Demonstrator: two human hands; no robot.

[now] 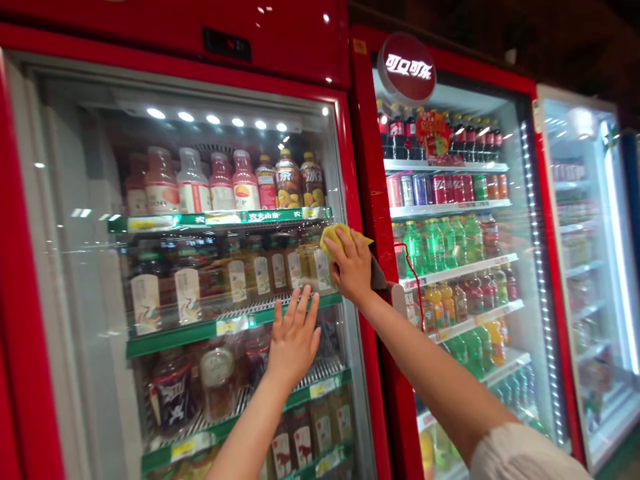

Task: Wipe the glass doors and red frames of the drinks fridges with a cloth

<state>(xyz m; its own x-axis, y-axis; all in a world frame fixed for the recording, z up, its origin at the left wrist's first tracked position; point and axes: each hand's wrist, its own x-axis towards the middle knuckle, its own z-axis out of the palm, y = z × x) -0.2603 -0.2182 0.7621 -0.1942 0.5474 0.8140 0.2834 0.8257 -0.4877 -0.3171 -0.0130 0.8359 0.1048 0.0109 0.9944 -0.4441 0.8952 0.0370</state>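
Observation:
A glass door (100, 280) with a red frame fills the left half of the head view, and shelved bottles show behind it. My right hand (351, 263) presses a yellow cloth (330, 235) near the door's right edge, its fingers over the cloth. Lower and to the left, my left hand (295, 337) is raised in front of the glass with its fingers spread and nothing in it. Whether its fingertips touch the glass is hard to tell.
Right of this door stands a second red-framed cooler (553, 267) with cans and bottles on its shelves. A round sign (407, 67) sticks out at its top left. Farther right is a pale-framed cooler (575, 100). A thin red cord (420, 287) hangs between the two red-framed doors.

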